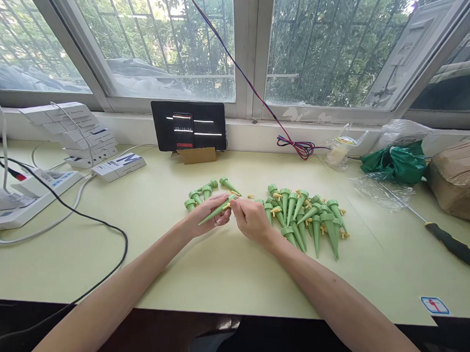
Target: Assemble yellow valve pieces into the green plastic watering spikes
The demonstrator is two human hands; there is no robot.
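My left hand (pixel 213 211) is closed round a green plant watering spike (pixel 214 214), its point slanting down to the left. A small yellow valve (pixel 226 206) shows at the spike's capped end. My right hand (pixel 252 217) is closed against that end, its fingers pinched at the valve; the fingertips are mostly hidden. Beyond my left hand lies a small group of green spikes (pixel 206 190). To the right of my right hand is a larger pile of spikes (pixel 302 213), several with yellow valves. One loose yellow valve (pixel 250 197) lies between the two groups.
A tablet (pixel 188 126) leans on a cardboard stand (pixel 199 155) by the window. Stacked white boxes (pixel 74 128), a power strip (pixel 32 202) and a black cable (pixel 98 221) occupy the left. On the right lie a screwdriver (pixel 452 244), a green bag (pixel 397 162) and a brown package (pixel 461 177).
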